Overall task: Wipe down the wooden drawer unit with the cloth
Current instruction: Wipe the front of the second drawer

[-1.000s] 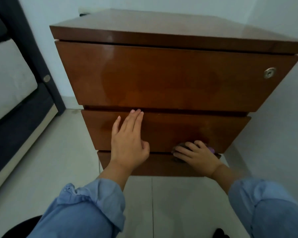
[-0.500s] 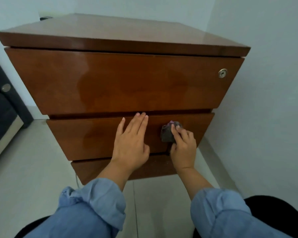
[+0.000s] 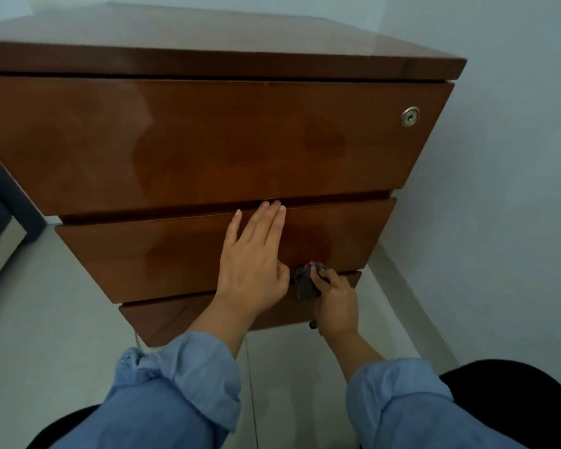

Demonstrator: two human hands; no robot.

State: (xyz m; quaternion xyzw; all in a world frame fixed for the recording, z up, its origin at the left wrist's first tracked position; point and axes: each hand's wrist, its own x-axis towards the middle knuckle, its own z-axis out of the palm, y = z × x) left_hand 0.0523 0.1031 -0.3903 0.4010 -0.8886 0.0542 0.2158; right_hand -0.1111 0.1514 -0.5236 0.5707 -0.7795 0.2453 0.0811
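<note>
A glossy reddish-brown wooden drawer unit (image 3: pixel 208 140) with three stacked drawer fronts fills most of the view, its flat top reaching toward twelve o'clock and its lowest front tapering down toward six. It stands on a pale tiled floor (image 3: pixel 46 319), with a light blue-grey painted wall (image 3: pixel 515 189) running along its three o'clock side. At nine o'clock the edge of a dark piece of furniture (image 3: pixel 0 202) shows beside the unit. Two rolled light-blue fabric sleeves (image 3: pixel 182 384) come in from six o'clock, with black rounded shapes at the bottom corners that cannot be identified.

The left hand (image 3: pixel 251 264) lies flat against the middle drawer front, near the centre of the view, palm on the wood. Its fingers are straight and pressed close together, the tips reaching the dark gap under the top drawer at twelve o'clock from the palm; the thumb sits slightly apart toward the right.

The right hand (image 3: pixel 336 301) is at about four o'clock from the left hand, just beside it. It grips a small bunched dark-grey cloth (image 3: pixel 306 283) with a trace of purple, fingers curled round it, holding it against the lower edge of the middle drawer, where that meets the bottom drawer.

A small round silver metal lock (image 3: pixel 409 116) sits in the top drawer front at two o'clock.
</note>
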